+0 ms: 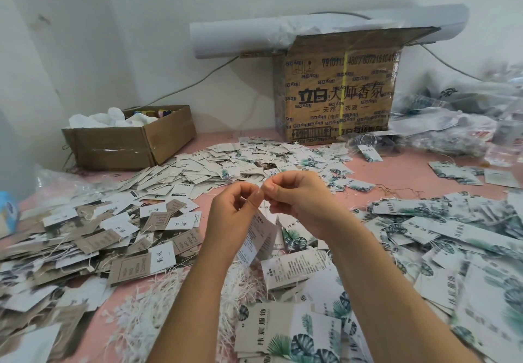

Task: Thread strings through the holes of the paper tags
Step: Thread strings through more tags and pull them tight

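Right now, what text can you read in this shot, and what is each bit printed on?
"立白 大师香氛": front of the big cardboard box.
"天然…衣液": same box, lower down; one character is hidden by the yellow strap.
"WORK AND": brown tags, upside down; the rest is blurred.
"服饰": leaf-print tag; its first characters are unclear.
The box's number row and the print on the white tags are too blurred to read.

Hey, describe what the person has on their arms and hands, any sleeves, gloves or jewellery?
Nothing worn shows. The left hand and right hand are bare: no gloves, rings or bracelets visible. The left forearm and right forearm are uncovered to the picture's bottom edge, with no sleeve or watch in view.
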`<control>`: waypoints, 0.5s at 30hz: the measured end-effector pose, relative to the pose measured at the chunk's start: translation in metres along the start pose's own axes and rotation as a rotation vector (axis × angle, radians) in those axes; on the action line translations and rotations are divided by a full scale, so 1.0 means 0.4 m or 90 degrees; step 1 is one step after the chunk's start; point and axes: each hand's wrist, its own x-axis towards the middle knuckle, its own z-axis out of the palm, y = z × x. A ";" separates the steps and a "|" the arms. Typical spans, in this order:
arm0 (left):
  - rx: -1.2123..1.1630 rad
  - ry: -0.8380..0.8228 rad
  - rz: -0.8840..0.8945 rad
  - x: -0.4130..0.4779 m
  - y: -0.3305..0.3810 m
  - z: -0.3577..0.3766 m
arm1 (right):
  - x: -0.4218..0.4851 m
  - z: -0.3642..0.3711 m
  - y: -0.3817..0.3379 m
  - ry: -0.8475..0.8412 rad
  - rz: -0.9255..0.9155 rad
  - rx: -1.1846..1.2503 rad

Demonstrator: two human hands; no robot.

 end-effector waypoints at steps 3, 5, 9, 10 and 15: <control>0.016 0.012 0.006 0.002 -0.002 0.001 | 0.001 0.002 0.002 0.006 0.001 0.005; 0.027 0.016 0.006 0.003 -0.002 0.005 | 0.000 -0.001 0.001 0.004 0.003 0.002; 0.037 0.027 0.010 0.002 -0.001 0.008 | -0.001 0.004 -0.001 0.011 0.001 -0.003; 0.041 0.034 0.008 0.002 -0.001 0.008 | -0.001 0.007 -0.002 0.013 0.003 -0.008; 0.057 0.066 -0.014 0.004 -0.006 0.010 | -0.002 0.022 -0.008 0.015 0.015 -0.045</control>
